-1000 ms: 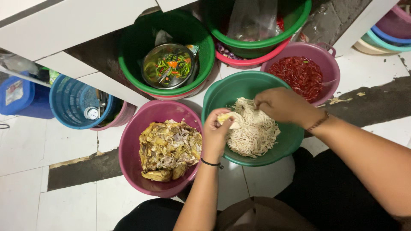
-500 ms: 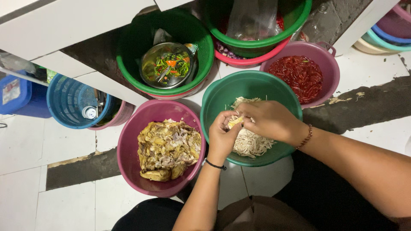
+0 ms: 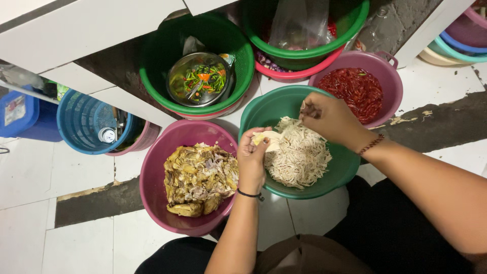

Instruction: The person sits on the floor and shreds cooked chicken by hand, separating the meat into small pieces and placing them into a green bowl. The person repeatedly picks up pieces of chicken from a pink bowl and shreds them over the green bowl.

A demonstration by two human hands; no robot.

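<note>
A white tiled floor [image 3: 30, 177] crossed by dark strips of bare cement carries a crowd of plastic basins, with white cabinet panels [image 3: 86, 30] running along the top.

The person's left hand [image 3: 252, 161] is curled closed around a pale chunk of cooked chicken [image 3: 268, 140], fingers wrapped over it and thumb pressing on top. The chunk sits at the near-left rim of a teal basin [image 3: 264, 109]. Just right of those fingers, inside that basin, lies a heap of shredded chicken [image 3: 299, 157], light and stringy.

The right hand [image 3: 329, 119] hovers over the far side of the heap, its fingertips pinched narrowly together on what seems a thin strand of meat; the strand itself is too small to make out clearly. A beaded bracelet [image 3: 372, 144] circles that wrist, and a black band [image 3: 249, 194] circles the left one.

Left of the left hand's fingers stands a magenta basin [image 3: 152, 167] holding yellowish cooked chicken pieces [image 3: 199, 177]. Beyond the right hand's fingers a purple basin [image 3: 390, 89] holds red chillies [image 3: 357, 91]. Farther up, a green basin [image 3: 152, 61] contains a steel bowl [image 3: 175, 83] of chopped green and orange chillies. A blue basket [image 3: 78, 122] stands well off to the left.
</note>
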